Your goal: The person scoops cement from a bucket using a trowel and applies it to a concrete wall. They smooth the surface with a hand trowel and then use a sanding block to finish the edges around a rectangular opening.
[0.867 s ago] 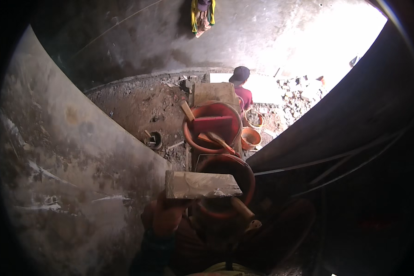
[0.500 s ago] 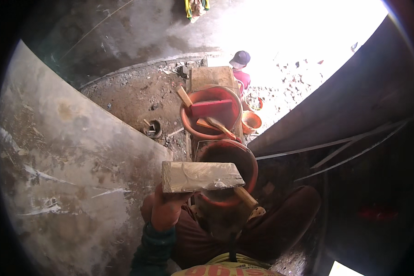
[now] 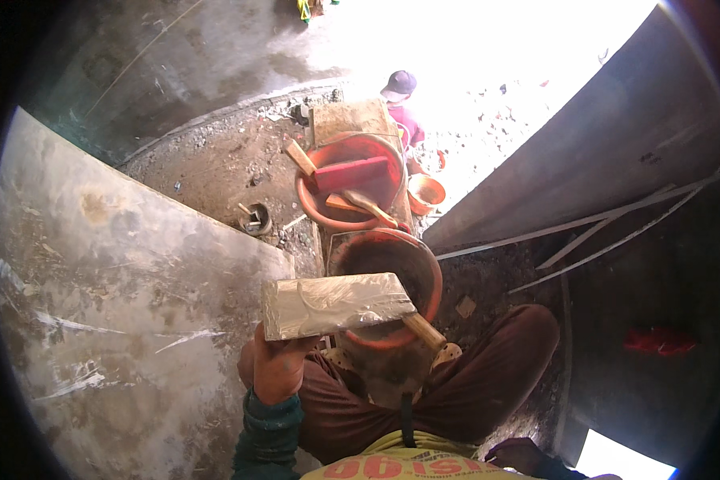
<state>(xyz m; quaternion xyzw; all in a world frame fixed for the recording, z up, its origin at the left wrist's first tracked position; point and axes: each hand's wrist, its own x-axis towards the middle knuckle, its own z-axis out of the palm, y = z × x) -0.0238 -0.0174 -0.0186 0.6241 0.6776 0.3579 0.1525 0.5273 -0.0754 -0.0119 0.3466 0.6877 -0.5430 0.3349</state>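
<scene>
My left hand (image 3: 278, 373) grips a broad trowel (image 3: 336, 306) from below at the end away from its handle. Smooth grey paste covers the trowel's flat face. Its wooden handle sticks out to the right, free of any hand, over the rim of an orange-brown bucket (image 3: 434, 276) between my knees. The blade hides my left fingertips. Low at the right, beside my yellow shirt, my right hand (image 3: 517, 454) shows in shadow, too dark to make out its fingers.
Beyond the bucket, an orange basin (image 3: 306, 196) on a plank (image 3: 352, 118) holds a red board (image 3: 350, 173) and wooden-handled tools. A person in a cap (image 3: 398, 86) is past it, by a small orange bucket (image 3: 426, 194). Concrete walls (image 3: 136, 296) rise on both sides.
The view has shifted, so most things sit a little further left and higher. My right hand has come into view at the lower right. My left hand keeps hold of the trowel.
</scene>
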